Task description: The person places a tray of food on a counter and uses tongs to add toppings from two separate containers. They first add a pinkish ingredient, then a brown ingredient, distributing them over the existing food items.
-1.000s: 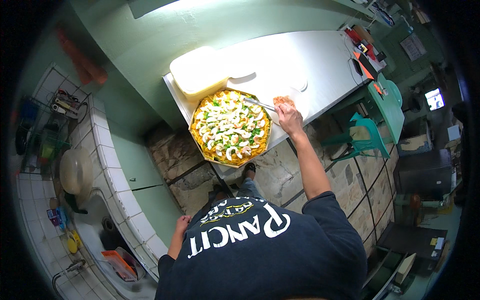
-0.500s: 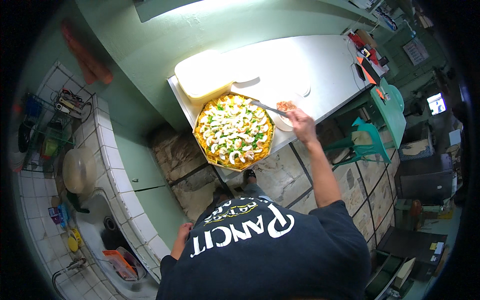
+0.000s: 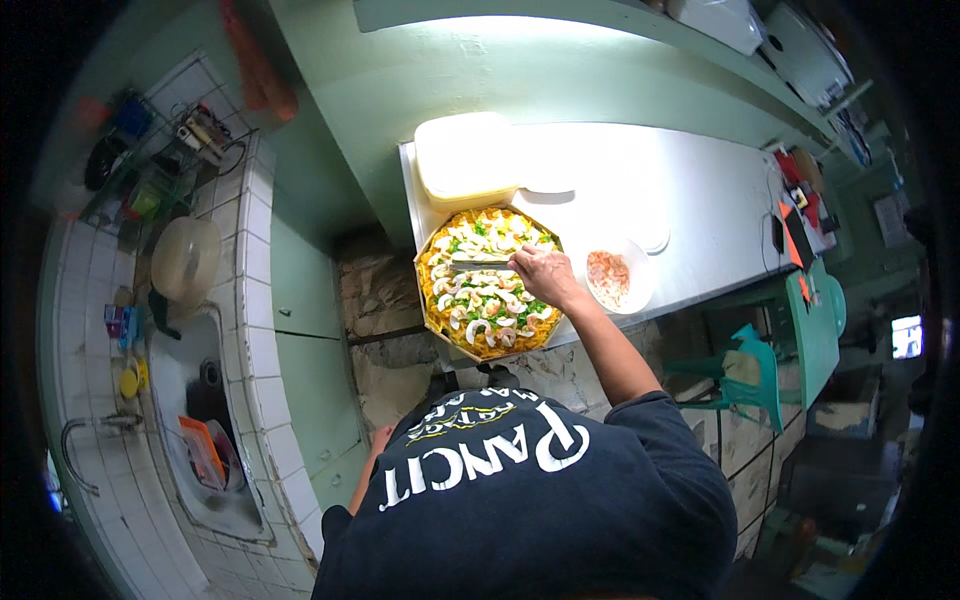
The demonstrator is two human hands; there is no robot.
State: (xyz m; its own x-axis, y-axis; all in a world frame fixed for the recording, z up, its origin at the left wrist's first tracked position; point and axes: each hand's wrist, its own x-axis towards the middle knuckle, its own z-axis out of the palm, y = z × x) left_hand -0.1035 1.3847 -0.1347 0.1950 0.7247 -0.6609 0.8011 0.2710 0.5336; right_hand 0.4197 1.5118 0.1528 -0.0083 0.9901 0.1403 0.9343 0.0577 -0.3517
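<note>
Utensil [image 3: 478, 265] in curled right hand [image 3: 543, 275], over food [image 3: 487, 295]

The big food [image 3: 492, 292] is yellow-orange with white and green bits on top. The tool [image 3: 478, 266] is silver. The shrimp-like pieces [image 3: 608, 276] are pinkish orange. The table [image 3: 705, 225] is white, the wall [image 3: 350, 100] pale green, the shirt [image 3: 560, 530] black with white and yellow letters.

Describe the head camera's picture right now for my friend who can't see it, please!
A person's right hand holds a slim metal utensil over an eight-sided tray of orange-yellow food topped with white slices and green bits. On the white table, a bowl of pinkish pieces sits to the right, a pale-yellow tub behind.
</note>
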